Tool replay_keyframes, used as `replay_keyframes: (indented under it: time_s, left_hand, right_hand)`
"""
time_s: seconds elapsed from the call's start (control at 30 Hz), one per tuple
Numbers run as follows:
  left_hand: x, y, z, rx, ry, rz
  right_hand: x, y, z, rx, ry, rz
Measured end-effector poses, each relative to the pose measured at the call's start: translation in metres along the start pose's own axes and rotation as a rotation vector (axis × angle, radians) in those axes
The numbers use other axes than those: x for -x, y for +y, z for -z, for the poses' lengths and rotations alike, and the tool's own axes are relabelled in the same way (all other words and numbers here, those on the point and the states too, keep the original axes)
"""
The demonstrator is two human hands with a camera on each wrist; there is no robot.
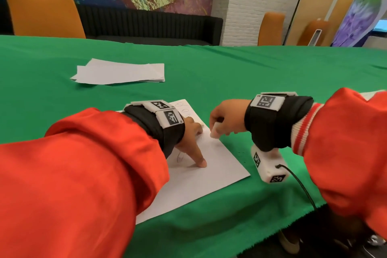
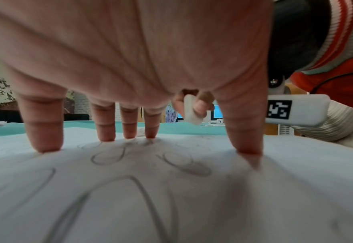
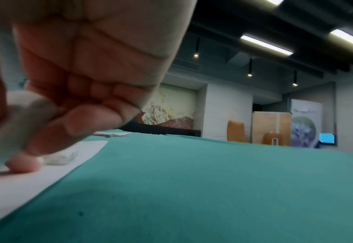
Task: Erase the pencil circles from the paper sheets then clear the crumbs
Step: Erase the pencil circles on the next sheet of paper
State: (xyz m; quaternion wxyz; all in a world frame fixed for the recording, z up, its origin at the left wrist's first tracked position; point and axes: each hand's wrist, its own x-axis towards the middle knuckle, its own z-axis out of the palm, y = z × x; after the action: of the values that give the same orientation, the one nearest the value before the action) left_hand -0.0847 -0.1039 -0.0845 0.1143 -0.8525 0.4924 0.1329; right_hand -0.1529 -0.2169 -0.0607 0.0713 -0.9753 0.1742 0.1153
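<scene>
left hand [image 1: 189, 138] flat on sheet [image 1: 217, 165] | right hand [image 1: 227, 116] grip pinching eraser [image 1: 215, 131] at sheet edge

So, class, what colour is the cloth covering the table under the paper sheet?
Green; the cloth shows best in the head view.

A green-clothed table [image 1: 251, 65] carries a pencilled paper sheet [image 1: 209, 174] and a paper stack [image 1: 119, 72].

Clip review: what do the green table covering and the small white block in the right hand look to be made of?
The green table covering looks like matte woven cloth: it creases and hangs limp over the table's near edge. The small white block, pinched by the right hand, looks like a matte rubber or vinyl eraser with rounded, worn corners; the exact material cannot be told.
</scene>
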Motion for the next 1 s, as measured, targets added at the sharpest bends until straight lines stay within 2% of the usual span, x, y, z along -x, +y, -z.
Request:
replay_keyframes:
  time_s: [0.1, 0.27, 0.33, 0.43, 0.5, 0.6, 0.67, 1.0]
  left_hand:
    - [0.006, -0.002, 0.004, 0.040, -0.001, 0.010]
    - [0.024, -0.021, 0.014, 0.058, 0.008, 0.035]
    - [0.034, -0.030, 0.014, 0.038, -0.030, 0.041]
    - [0.047, -0.041, 0.009, 0.012, -0.091, 0.073]
    - [0.052, -0.045, 0.004, 0.011, -0.108, 0.091]
    - [0.055, -0.044, -0.006, 0.019, -0.103, 0.080]
    - [0.054, -0.040, -0.010, -0.002, -0.096, 0.057]
    - [0.051, -0.039, -0.014, -0.025, -0.099, 0.011]
  right_hand:
    - [0.002, 0.008, -0.005, -0.290, 0.104, -0.044]
    - [0.006, 0.016, -0.008, -0.700, 0.093, -0.110]
    - [0.009, 0.014, -0.009, -0.890, 0.093, -0.126]
    - [0.012, 0.003, -0.009, -1.016, 0.105, -0.155]
    - [0.014, -0.007, -0.011, -0.938, 0.095, -0.169]
    - [0.019, -0.019, -0.017, -0.468, 0.092, -0.084]
    - [0.023, -0.028, -0.020, -0.243, 0.072, -0.027]
    - [0.005, -0.062, -0.012, 0.156, -0.006, -0.034]
